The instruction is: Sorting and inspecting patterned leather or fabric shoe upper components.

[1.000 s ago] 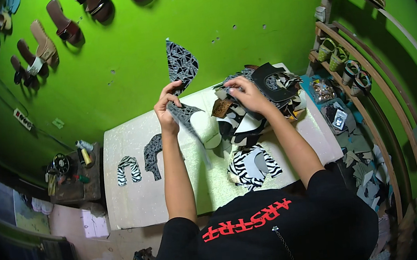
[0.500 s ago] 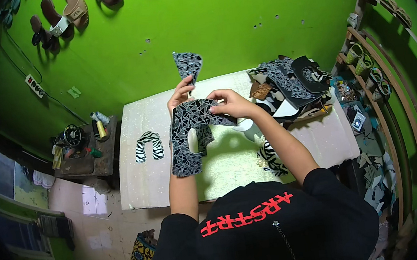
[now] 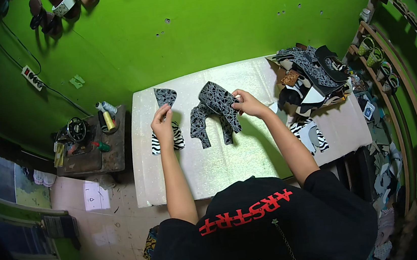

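Note:
In my left hand [image 3: 162, 117], fingers closed, is a small tapered scrap [image 3: 166, 95] of black-and-grey geometric-patterned material, its wide end pointing away from me. A larger piece [image 3: 218, 99] of the same pattern hangs tilted from my right hand [image 3: 249, 104], pinched at its right edge. Behind and below it, an arch-shaped patterned piece [image 3: 197, 127] shows on or just above the white table [image 3: 208, 173]; whether the two touch I cannot tell. A zebra-print piece [image 3: 177, 136] lies partly hidden under my left wrist.
At the table's right end sits a heap of cut material pieces [image 3: 317, 75], with more zebra-print scraps [image 3: 322, 138] nearer me. To the left stands a sewing machine [image 3: 76, 129] beside thread cones [image 3: 109, 121]. A wooden rack [image 3: 396, 125] with sandals lines the right wall.
My hands have moved apart: the left came nearer with the small scrap, the right shifted right with the larger piece. The arch-shaped piece now shows separately below it. The whole view has shifted slightly.

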A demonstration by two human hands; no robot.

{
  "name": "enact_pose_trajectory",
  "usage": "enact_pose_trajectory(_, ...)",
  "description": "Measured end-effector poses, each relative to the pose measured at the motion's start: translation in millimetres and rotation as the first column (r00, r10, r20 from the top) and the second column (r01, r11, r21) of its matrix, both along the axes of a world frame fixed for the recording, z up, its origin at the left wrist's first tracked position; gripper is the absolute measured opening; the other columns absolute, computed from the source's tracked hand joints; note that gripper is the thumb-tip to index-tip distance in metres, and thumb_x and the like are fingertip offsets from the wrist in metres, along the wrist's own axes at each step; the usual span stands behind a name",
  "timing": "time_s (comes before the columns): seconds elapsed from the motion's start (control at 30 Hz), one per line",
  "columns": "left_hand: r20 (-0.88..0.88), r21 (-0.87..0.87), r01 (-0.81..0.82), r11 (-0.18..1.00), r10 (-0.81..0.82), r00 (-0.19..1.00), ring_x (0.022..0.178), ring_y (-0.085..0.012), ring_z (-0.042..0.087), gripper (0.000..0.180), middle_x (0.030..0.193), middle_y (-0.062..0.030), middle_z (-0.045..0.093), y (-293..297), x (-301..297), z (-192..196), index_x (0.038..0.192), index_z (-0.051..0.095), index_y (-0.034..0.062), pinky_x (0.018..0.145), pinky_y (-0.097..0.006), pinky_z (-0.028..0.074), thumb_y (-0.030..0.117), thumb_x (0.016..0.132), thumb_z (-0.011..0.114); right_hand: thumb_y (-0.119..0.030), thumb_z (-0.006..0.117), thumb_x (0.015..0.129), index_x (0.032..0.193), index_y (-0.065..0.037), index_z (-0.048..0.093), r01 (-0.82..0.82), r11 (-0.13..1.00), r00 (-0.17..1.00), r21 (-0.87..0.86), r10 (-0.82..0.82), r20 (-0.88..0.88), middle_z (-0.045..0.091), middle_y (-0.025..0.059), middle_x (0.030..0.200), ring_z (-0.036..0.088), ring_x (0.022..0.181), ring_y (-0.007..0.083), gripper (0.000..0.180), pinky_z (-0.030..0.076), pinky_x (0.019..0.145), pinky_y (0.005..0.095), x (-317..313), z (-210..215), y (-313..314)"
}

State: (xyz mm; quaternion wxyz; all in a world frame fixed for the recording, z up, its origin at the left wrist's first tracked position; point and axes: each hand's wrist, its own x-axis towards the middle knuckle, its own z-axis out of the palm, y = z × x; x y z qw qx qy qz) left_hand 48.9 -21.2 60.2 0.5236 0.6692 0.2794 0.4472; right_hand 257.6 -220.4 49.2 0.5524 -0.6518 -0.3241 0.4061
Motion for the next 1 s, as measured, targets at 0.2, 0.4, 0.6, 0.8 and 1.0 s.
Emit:
enact_pose_trajectory(0.2,0.056,-0.073,-0.083,0.994,0.087,0.995,0.094,-0.0181,0.055,0.023,0.101,-0.0118,0.058,6,-11,-35,0.092,0.059,-0.0040,0.085,-0.028,0.043,-0.012,0.070,0.058,-0.001,0.055,0.081,0.105,-0.006,0.043,-0.001,0.999,0.991,0.050,0.008,-0.134,0.059,0.0038,0.076,0.054,0.062,0.0089,0.027,0.045,0.053,0.0231,-20,-14,30)
enact_pose_trajectory(0.4,0.008,-0.292,-0.101,0.951,0.108,0.994,0.092,-0.0164,0.055,0.032,0.101,-0.0100,0.057,14,-19,-61,0.099,0.056,-0.0041,0.082,-0.026,0.044,-0.015,0.069,0.057,0.000,0.059,0.077,0.111,-0.003,0.042,0.225,0.970,0.968,-0.094,-0.234,-0.087,0.057,0.0066,0.079,0.055,0.057,0.0127,0.038,0.046,0.049,0.0258,-26,-55,30)
enact_pose_trajectory(0.6,-0.095,-0.396,-0.038,0.918,0.000,0.995,0.089,-0.0153,0.055,0.025,0.098,-0.0098,0.058,-5,2,-86,0.096,0.060,-0.0042,0.076,-0.024,0.044,-0.003,0.071,0.063,-0.005,0.063,0.072,0.103,0.000,0.051,0.449,0.859,0.817,-0.245,-0.284,0.502,0.056,0.0108,0.069,0.060,0.066,0.0209,0.034,0.047,0.062,0.0323,-29,-117,11)
enact_pose_trajectory(0.8,-0.120,-0.194,-0.053,0.980,0.030,0.992,0.067,-0.0079,0.050,0.015,0.082,-0.0023,0.057,-2,3,-132,0.090,0.061,-0.0002,0.058,-0.019,0.041,-0.001,0.075,0.062,-0.005,0.062,0.071,0.106,0.001,0.054,0.392,0.883,0.852,-0.257,-0.244,0.464,0.060,0.0239,0.091,0.059,0.088,0.0348,0.037,0.046,0.078,0.0361,-37,-108,16)
enact_pose_trajectory(1.0,0.031,-0.260,-0.018,0.965,0.027,0.999,0.070,-0.0070,0.049,0.019,0.089,-0.0031,0.055,-8,11,-120,0.092,0.058,0.0000,0.059,-0.018,0.040,-0.008,0.075,0.054,-0.008,0.062,0.071,0.110,0.001,0.051,0.394,0.876,0.844,-0.277,-0.226,0.486,0.058,0.0238,0.094,0.057,0.089,0.0354,0.041,0.046,0.078,0.0379,-37,-112,16)
